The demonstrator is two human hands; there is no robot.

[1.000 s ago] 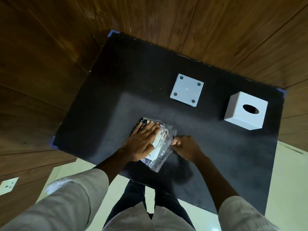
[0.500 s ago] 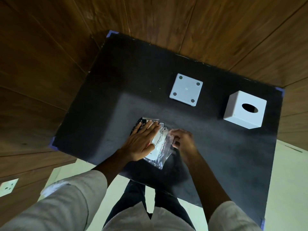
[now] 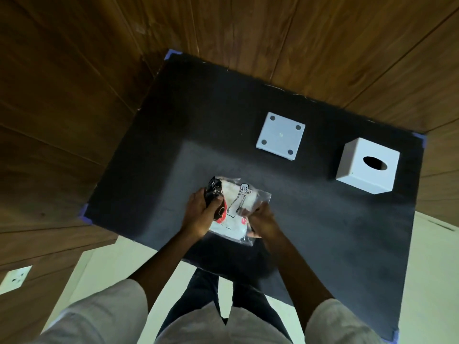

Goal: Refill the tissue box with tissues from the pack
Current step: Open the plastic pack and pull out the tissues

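Near the tabletop's (image 3: 298,219) front edge, tissue pack (image 3: 233,212) gripped between left hand (image 3: 200,214) and right hand (image 3: 260,223), unopened; tissue box (image 3: 367,165) by the right edge, base plate (image 3: 280,136) off, awaiting tissues.

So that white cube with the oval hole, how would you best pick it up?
Probably from above, fingers on two opposite side walls of the tissue box cover. It sits with the oval opening facing up, its walls look flat and plain, and the black mat around it is clear. Its bottom plate lies apart, so the cover should lift alone.
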